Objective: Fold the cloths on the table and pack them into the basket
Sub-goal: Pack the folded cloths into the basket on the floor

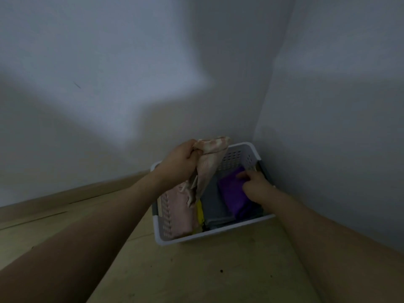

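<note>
A white perforated basket [238, 230] stands on the wooden table in the wall corner. Inside it lie a pink cloth [177, 213] at the left, a yellow cloth [200, 213], a grey cloth [213, 206] and a purple cloth [234, 193] at the right. My left hand [179, 160] grips a bunched pale pink checked cloth [209, 162] and holds it above the basket's left half, its fringed end hanging down. My right hand [254, 184] is inside the basket with its fingers curled round the edge of the purple cloth.
The wooden table [196, 270] runs along a grey wall on the left and meets a second wall [328, 127] close behind and right of the basket. A seam in the tabletop [43, 215] runs at the left.
</note>
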Available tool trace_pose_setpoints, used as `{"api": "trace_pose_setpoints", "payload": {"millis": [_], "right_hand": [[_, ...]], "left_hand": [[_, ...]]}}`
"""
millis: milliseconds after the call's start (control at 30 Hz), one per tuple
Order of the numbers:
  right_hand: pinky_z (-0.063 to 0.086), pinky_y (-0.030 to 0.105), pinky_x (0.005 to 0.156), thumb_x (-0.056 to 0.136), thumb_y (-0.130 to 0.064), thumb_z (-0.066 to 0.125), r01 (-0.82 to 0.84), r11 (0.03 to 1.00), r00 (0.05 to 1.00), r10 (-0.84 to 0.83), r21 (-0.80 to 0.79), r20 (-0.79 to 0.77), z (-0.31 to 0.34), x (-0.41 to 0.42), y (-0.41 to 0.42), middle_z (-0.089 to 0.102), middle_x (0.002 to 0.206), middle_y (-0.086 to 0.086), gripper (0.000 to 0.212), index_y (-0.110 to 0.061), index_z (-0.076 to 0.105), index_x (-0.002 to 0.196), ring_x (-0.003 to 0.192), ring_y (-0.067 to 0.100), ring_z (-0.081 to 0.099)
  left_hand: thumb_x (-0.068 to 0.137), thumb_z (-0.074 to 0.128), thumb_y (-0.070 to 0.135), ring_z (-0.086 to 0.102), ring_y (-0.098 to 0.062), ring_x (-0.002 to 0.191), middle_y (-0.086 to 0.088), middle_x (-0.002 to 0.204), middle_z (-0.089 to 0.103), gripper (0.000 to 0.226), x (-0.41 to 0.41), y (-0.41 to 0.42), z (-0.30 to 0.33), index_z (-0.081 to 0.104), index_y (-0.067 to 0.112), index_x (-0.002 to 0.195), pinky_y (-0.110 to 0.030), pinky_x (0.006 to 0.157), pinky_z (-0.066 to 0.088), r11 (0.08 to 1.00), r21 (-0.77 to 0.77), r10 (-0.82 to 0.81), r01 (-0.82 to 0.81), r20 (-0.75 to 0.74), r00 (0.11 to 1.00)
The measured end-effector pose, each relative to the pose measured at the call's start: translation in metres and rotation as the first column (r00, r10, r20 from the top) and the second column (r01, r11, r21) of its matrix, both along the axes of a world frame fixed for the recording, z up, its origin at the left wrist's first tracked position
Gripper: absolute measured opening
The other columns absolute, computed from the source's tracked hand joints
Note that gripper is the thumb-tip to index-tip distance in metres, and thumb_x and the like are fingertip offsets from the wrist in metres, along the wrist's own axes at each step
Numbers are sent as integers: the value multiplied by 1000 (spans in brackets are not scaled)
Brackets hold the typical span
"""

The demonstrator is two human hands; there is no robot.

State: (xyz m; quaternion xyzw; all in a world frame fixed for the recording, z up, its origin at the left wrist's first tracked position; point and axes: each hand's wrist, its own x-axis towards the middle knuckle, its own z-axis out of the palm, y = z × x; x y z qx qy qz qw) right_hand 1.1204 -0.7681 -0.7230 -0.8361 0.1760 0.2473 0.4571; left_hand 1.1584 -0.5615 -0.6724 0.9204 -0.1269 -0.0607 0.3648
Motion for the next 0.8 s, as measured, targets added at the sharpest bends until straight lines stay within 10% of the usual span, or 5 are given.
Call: {"api": "trace_pose_setpoints", "payload": {"millis": [233, 367, 600, 800], "right_hand": [[39, 35, 104, 95, -3, 43, -106, 994, 982, 107, 17, -156, 16, -1, 8, 37, 145, 19, 54, -5, 30, 147, 126, 33, 42], [34, 39, 110, 95, -7, 47, -154, 987, 962, 138, -53, -236, 5, -5, 0, 30, 151, 18, 62, -7, 19, 150, 135, 34, 35], [48, 36, 91, 90, 0, 46, -171, 982, 975, 156, -83, -160, 1, -6, -12, 32, 148, 17, 64, -20, 25, 148, 122, 33, 45], [49, 32, 58, 86, 9, 35, -60, 998, 998, 60, -14, -32, 6, 2, -12, 51, 113, 14, 45, -24, 50, 114, 75, 23, 53]], "left_hand": [[93, 44, 18, 46, -23, 65, -16, 88, 49, 18, -19, 5, 3, 53, 3, 90, -19, 58, 21, 975, 157, -204, 156, 364, 909], [80, 68, 13, 53, -24, 59, -14, 96, 57, 21, -27, 12, -9, 58, 5, 96, -24, 49, 27, 825, 507, -499, 249, 449, 741], [98, 41, 24, 56, -24, 77, -9, 112, 47, 21, -53, 9, -65, 48, 12, 114, -37, 58, 42, 540, 692, -671, 479, 11, 741], [88, 50, 18, 62, -33, 77, -14, 120, 48, 32, -39, 8, -49, 36, 17, 117, -44, 60, 54, 803, 518, -457, 294, 219, 862]]}}
